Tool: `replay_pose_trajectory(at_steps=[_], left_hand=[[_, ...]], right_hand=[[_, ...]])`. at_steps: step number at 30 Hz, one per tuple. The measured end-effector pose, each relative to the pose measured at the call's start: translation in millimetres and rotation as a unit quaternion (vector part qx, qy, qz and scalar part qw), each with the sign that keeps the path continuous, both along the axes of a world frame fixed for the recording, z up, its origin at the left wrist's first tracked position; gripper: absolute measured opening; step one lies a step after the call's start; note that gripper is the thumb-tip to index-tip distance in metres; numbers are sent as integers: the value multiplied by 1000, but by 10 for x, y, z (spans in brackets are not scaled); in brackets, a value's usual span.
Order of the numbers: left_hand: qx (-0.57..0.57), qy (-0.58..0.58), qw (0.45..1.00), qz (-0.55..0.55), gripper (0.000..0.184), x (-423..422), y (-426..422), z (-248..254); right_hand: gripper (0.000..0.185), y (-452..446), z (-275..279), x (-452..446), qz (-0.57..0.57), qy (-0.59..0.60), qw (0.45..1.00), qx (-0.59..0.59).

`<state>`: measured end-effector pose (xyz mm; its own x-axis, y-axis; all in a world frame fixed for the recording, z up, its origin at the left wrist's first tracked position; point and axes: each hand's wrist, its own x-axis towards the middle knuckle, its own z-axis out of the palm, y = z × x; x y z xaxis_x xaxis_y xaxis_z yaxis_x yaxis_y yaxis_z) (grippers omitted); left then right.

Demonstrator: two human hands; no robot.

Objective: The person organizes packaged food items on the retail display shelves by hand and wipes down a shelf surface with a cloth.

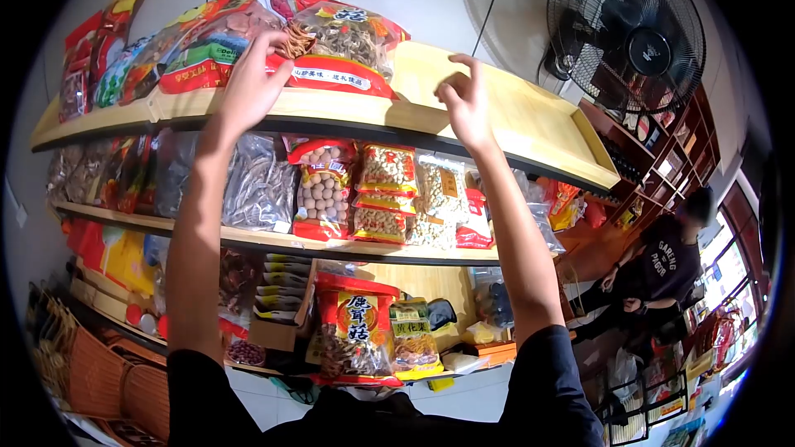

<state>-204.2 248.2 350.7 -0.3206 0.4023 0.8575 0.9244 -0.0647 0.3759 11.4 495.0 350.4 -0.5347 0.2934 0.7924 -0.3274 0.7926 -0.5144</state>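
Note:
On the top shelf [505, 128], my left hand [255, 87] is at the left edge of a clear-and-red bag of dried mushrooms [352, 37]. Its fingers and thumb close on that edge, where brown dried strips show. Red-and-green food bags [203, 54] lean just left of this hand. My right hand [465, 103] hovers over the shelf, right of the mushroom bag and apart from it. Its index finger and thumb are spread, with nothing between them.
The middle shelf holds bags of round brown dried fruit [325, 194] and pale nuts or seeds [385, 178]. Below stands a red mushroom bag [356, 331]. A black fan [638, 41] is at the upper right. Another person [662, 265] stands at the right. Wicker baskets [99, 372] sit lower left.

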Motion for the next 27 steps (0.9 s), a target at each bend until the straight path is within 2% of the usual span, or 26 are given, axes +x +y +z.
replay_pose_trajectory(at_steps=[2, 5, 7, 8, 10, 11, 16, 21, 27], left_hand=[[33, 59, 997, 41, 36, -237, 211, 96], [21, 56, 993, 98, 38, -448, 454, 158], [10, 52, 992, 116, 38, -570, 589, 159], [-1, 45, 990, 131, 38, -583, 616, 173], [0, 47, 988, 150, 37, -602, 645, 142], [5, 26, 985, 172, 36, -567, 636, 132], [-33, 11, 977, 209, 37, -376, 567, 72], [-8, 68, 970, 234, 35, -411, 589, -5], [-13, 70, 969, 238, 34, -437, 602, -38]], right_hand=[[42, 21, 86, -264, -17, -44, 999, -16], [46, 103, 114, -583, -76, -97, 992, 16], [55, 114, 112, -724, -136, -170, 976, 2], [55, 133, 104, -766, -133, -169, 977, 3], [64, 193, 41, -793, -143, -269, 951, 58], [66, 172, 55, -781, -145, -291, 945, 46], [60, 244, 36, -833, -127, -306, 942, 49], [58, 362, -38, -900, -112, -305, 945, 38], [56, 350, -13, -883, -102, -310, 945, 23]])
